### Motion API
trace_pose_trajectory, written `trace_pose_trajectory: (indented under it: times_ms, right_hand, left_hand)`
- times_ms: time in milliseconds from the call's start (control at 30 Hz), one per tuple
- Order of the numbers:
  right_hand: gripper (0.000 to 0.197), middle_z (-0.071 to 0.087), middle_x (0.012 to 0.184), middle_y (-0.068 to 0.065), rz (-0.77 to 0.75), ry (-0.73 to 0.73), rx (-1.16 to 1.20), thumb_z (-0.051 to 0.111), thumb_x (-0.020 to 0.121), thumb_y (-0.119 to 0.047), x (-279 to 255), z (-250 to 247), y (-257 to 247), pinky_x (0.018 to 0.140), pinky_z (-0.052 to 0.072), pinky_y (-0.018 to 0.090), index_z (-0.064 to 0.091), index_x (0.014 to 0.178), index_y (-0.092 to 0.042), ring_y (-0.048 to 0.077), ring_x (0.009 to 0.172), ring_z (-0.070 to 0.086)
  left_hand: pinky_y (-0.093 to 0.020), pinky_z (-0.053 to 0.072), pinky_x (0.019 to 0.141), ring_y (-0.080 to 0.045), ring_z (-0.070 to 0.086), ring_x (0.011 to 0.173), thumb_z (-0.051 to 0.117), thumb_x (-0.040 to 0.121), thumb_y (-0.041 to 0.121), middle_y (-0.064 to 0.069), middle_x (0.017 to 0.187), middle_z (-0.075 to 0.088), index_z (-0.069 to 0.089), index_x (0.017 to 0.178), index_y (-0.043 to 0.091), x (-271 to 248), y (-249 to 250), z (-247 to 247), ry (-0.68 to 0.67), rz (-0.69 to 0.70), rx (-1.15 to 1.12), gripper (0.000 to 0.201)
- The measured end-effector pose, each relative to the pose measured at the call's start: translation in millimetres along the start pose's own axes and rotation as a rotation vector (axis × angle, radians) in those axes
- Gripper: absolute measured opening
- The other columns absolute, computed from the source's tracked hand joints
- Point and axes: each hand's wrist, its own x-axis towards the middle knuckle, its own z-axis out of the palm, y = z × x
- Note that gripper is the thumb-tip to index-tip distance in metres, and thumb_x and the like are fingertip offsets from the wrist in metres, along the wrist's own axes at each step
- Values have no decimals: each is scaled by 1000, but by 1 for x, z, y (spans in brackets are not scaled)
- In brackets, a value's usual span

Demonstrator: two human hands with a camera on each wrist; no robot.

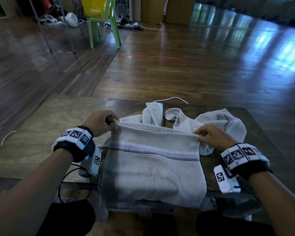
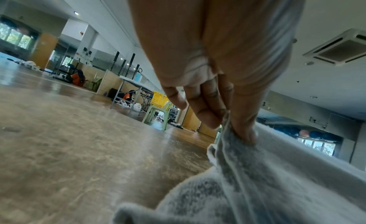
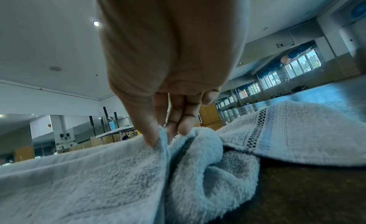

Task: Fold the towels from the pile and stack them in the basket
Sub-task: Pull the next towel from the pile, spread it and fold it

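Observation:
A pale grey towel with a checked and lilac stripe lies across the near part of the wooden table, its lower edge hanging over the front. My left hand pinches its far left corner between thumb and fingers. My right hand pinches the far right corner. The edge between them is lifted and taut. Behind it lies a crumpled pile of like towels. The yellow basket sits on a green chair far off.
The green plastic chair stands on the wooden floor well beyond the table, next to metal table legs and a small white fan. A white cable lies at the table's far edge. Black cables hang at my left wrist.

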Motion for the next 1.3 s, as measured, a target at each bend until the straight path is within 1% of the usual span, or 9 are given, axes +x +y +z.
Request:
trace_pose_trajectory:
  times_ms: [100,333,467,533,700,867,967,1100,1300]
  right_hand:
    - [10,63,82,-16,-14,-22,-2,64,84,-25,-5,-6,-3,99,38,52,66,84,-35,10,88,59]
    - [11,68,87,-8,-47,102,79,64,85,-19,-46,-31,-14,94,46,42,71,93,-19,11,88,62]
    - [14,66,88,-8,-98,88,87,63,86,-14,-82,-57,-27,75,41,7,71,98,-14,8,87,60]
    - [14,64,89,-9,-124,93,54,62,87,-14,-105,-77,-36,67,37,0,70,99,-14,1,81,57]
    - [13,68,93,-11,-178,97,9,62,87,-19,-152,-132,-52,81,45,24,67,95,-27,4,87,62]
    - [16,69,84,-11,-238,86,68,59,89,-13,-187,-182,-81,66,43,14,69,88,-26,-7,75,61]
    - [14,69,83,-12,-253,130,67,59,89,-15,-188,-201,-91,64,41,13,68,88,-26,-9,71,60]
    - [11,70,89,-5,-240,196,-19,59,89,-16,-161,-205,-100,68,38,15,66,92,-24,4,81,61]
    - [9,60,83,-7,-244,620,-83,62,85,-22,-133,-211,-123,91,22,35,69,91,-19,14,81,54]
  left_hand:
    - [-14,41,63,-18,61,77,74,77,14,0,81,68,72,90,14,-2,6,-5,-37,19,73,13]
    - [-5,37,59,9,54,71,72,79,21,20,73,60,73,86,14,-39,28,-32,82,95,24,10]
    - [-13,46,68,6,59,72,71,80,26,11,78,66,73,88,17,-71,46,-50,88,129,-8,12]
    - [-8,44,66,7,61,73,69,80,30,14,79,66,70,85,25,-89,60,-64,95,158,-20,7]
    - [-10,47,67,-3,61,88,65,79,42,7,86,71,72,91,21,-120,94,-105,62,248,-50,25]
    - [-12,48,69,-1,64,81,49,61,83,15,84,71,70,80,39,-129,115,-151,9,334,-107,52]
    - [-18,48,67,1,61,72,53,69,74,17,79,69,67,79,45,-122,122,-169,34,342,-96,34]
    - [-34,51,71,-10,62,71,63,83,39,17,69,65,63,69,41,-97,120,-175,173,267,124,15]
    - [-37,52,73,-27,65,76,57,87,24,-9,85,70,66,92,12,-75,128,-181,541,339,287,16]
